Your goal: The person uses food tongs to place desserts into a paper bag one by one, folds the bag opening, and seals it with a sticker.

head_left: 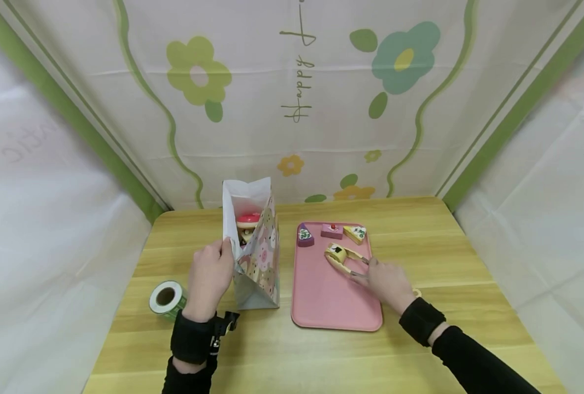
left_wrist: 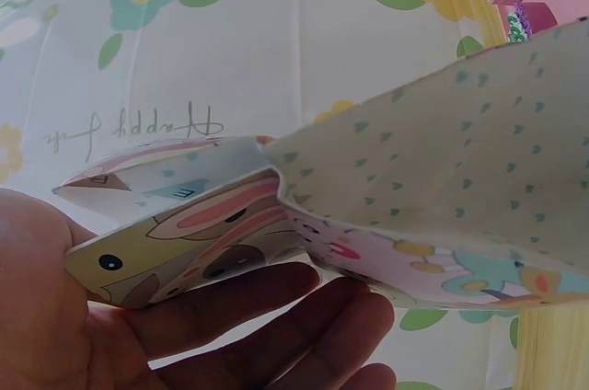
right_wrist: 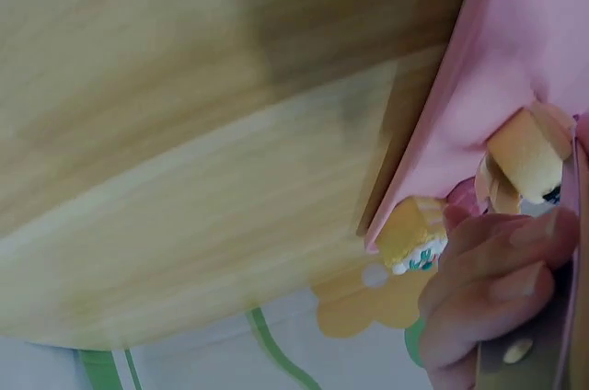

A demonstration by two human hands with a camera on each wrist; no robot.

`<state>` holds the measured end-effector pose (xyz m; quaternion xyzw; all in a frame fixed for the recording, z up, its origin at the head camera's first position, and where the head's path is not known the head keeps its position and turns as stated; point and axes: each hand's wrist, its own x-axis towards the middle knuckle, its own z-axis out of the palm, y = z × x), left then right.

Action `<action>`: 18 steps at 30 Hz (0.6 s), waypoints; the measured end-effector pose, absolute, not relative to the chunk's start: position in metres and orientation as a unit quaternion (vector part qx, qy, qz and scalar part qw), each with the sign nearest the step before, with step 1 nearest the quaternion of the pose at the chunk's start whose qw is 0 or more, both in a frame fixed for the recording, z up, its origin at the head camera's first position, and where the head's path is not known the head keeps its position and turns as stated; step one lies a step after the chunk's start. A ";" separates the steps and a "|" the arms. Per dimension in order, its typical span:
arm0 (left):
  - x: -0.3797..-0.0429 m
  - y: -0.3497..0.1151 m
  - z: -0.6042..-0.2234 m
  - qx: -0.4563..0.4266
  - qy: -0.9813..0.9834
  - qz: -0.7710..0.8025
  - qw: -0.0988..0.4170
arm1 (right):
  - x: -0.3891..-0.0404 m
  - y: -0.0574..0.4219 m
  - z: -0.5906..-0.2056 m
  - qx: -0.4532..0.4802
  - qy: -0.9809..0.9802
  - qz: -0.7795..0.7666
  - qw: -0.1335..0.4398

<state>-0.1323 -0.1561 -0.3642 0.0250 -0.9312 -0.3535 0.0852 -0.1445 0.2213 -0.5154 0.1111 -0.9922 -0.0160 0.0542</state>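
My left hand [head_left: 209, 278] pinches the open top edge of a patterned paper bag [head_left: 264, 260], which stands upright on the table. In the left wrist view the folded bag side [left_wrist: 212, 238] lies between thumb and fingers. Inside the bag sits a toy pastry [head_left: 248, 219] with a pink-red top. Over the pink tray [head_left: 331, 306], my right hand [head_left: 392, 282] grips tongs [head_left: 339, 267] with metal handles and pale tips. Those tips lie on either side of a small yellow toy cake [head_left: 338, 252] on the tray; firm contact is hard to make out.
Along the tray's far end lie a purple cake slice [head_left: 305, 236], a pink cake block [head_left: 332, 231] and a yellow cake slice [head_left: 355, 234]. A roll of green-and-white stickers [head_left: 167, 298] stands left of the bag. Behind the wooden table [head_left: 321, 361] hangs a flowered cloth [head_left: 252, 126].
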 end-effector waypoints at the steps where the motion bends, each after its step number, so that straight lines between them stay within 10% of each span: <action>1: -0.132 -0.156 -0.364 0.025 -0.931 -0.354 0.085 | -0.143 0.221 -0.517 0.111 -0.992 -0.016 0.055; 18: -0.130 -0.163 -0.365 0.024 -0.932 -0.352 0.082 | -0.133 0.216 -0.532 0.091 -0.994 0.003 0.068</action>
